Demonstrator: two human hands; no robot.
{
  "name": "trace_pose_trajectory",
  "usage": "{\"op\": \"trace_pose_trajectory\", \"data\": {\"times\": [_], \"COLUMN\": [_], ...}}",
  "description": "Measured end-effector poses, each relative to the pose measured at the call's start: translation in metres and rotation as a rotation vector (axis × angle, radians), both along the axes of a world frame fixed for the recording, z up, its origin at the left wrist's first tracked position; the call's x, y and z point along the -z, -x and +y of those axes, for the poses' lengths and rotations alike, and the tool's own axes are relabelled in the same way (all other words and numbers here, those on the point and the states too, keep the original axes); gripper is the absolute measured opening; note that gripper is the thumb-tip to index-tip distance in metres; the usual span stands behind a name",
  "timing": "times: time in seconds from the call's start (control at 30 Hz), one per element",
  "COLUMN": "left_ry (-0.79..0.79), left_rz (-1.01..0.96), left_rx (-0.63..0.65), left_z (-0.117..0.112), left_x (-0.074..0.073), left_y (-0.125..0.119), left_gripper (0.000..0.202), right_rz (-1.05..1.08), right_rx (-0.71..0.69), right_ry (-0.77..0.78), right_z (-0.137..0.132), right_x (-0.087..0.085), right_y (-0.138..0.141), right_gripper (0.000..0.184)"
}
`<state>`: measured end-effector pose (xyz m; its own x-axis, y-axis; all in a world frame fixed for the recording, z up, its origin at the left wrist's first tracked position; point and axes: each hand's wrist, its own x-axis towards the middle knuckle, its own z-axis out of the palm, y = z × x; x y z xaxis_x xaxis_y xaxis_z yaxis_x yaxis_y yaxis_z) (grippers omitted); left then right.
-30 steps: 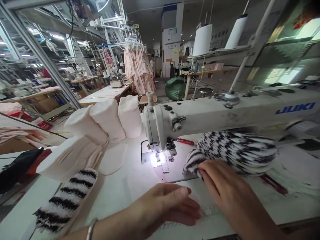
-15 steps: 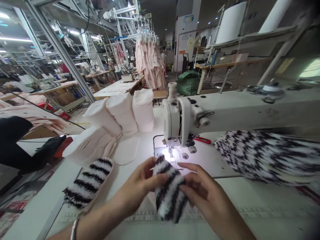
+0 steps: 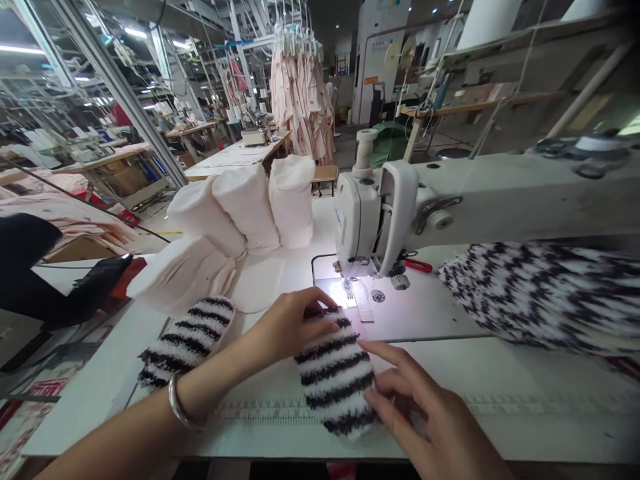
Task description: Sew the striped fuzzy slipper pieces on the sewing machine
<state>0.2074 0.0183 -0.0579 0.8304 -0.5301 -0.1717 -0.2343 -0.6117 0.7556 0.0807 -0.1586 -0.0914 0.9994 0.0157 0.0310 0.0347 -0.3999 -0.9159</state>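
Note:
A fuzzy black-and-white striped fabric piece (image 3: 337,380), long with a rounded end, lies spread out just in front of the sewing machine's lit needle area (image 3: 349,290). My left hand (image 3: 293,323) holds its far end, thumb on top and fingers curled over the edge. On its right edge, my right hand (image 3: 425,407) grips with thumb and fingers, the index finger stretched along the side. A similar striped piece (image 3: 193,333) rests to the left, partly behind my left forearm. The undersides of the held piece are hidden.
The sewing machine (image 3: 370,213) stands ahead. Stacks of white padded pieces (image 3: 247,207) and one flat white piece (image 3: 259,283) are at left. A pile of striped fabric (image 3: 545,293) lies under the machine arm, near red-handled snips (image 3: 418,265). A ruler scale (image 3: 270,411) runs along the table front.
The striped piece, folded and tilted before, is now flattened with its stripes running across. My left hand has shifted to its far end; my right hand stays at its right edge. The view has tilted down.

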Motion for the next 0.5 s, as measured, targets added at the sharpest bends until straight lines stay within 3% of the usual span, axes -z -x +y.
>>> {"op": "trace_pose_trajectory", "data": {"times": [0.07,0.2,0.4,0.5], "left_ry": [0.006,-0.142,-0.172,-0.194], "left_rz": [-0.013,-0.076,-0.116,-0.105], "left_rx": [0.004,0.003,-0.026,-0.04], "left_z": [-0.003,-0.005,-0.006,-0.006], "left_x": [-0.003,0.001,0.007,0.009], "left_y": [-0.002,0.0,0.006,0.006], "left_gripper": [0.025,0.032,0.016,0.016], "right_rz": [-0.029,-0.06,-0.214,-0.294], "right_rx": [-0.016,-0.075,-0.183,-0.228], "right_ry": [0.056,0.203,0.449,0.475], "right_z": [-0.003,-0.009,-0.011,-0.007], "right_x": [-0.003,0.003,0.021,0.027], "right_y": [-0.001,-0.006,-0.005,-0.003], "right_gripper": [0.032,0.026,0.032,0.04]}}
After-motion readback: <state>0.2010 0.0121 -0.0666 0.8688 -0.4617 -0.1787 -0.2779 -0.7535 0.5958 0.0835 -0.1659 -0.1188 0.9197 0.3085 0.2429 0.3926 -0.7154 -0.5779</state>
